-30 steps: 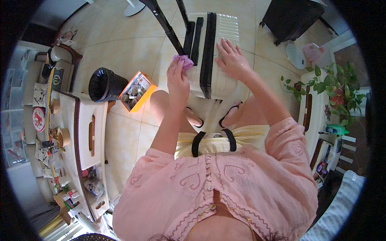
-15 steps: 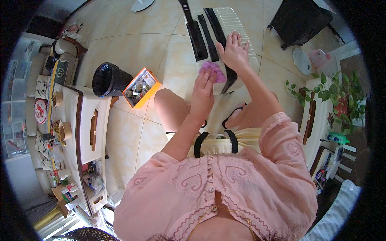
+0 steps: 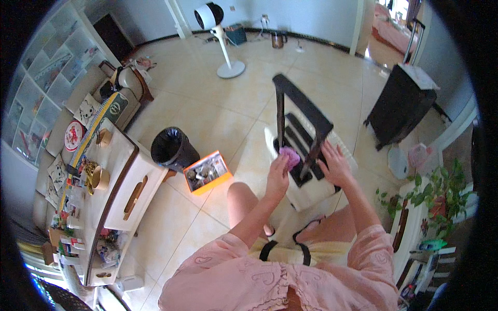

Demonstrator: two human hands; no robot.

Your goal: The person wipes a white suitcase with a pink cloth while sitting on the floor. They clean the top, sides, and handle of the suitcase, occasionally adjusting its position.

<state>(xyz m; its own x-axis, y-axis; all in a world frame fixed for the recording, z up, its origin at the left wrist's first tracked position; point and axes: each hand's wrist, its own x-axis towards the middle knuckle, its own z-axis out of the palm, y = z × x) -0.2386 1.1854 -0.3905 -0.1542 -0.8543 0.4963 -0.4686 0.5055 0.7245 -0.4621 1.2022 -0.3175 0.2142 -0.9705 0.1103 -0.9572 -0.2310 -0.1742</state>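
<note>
A cream-white suitcase [image 3: 311, 199] stands in front of my knees. Its black pull handle [image 3: 305, 102] is raised, with two long bars rising from dark strips in the ribbed shell. My left hand [image 3: 278, 179] is closed on a crumpled purple cloth [image 3: 291, 156] and presses it against the suitcase near the left handle bar. Fingers spread, my right hand [image 3: 338, 165] lies on the right side of the shell beside the other bar. The handle hides part of the suitcase behind it.
An orange box [image 3: 222, 183] of small items and a black lined bin [image 3: 171, 147] stand at left, beside a white table [image 3: 141, 179]. A white pedestal fan [image 3: 224, 54] stands farther off. At right are a black suitcase [image 3: 402, 106] and a leafy plant [image 3: 441, 194].
The view has tilted up, bringing the whole raised handle and more of the room into sight. My left hand has shifted the cloth toward the handle's left bar. My right hand remains on the shell.
</note>
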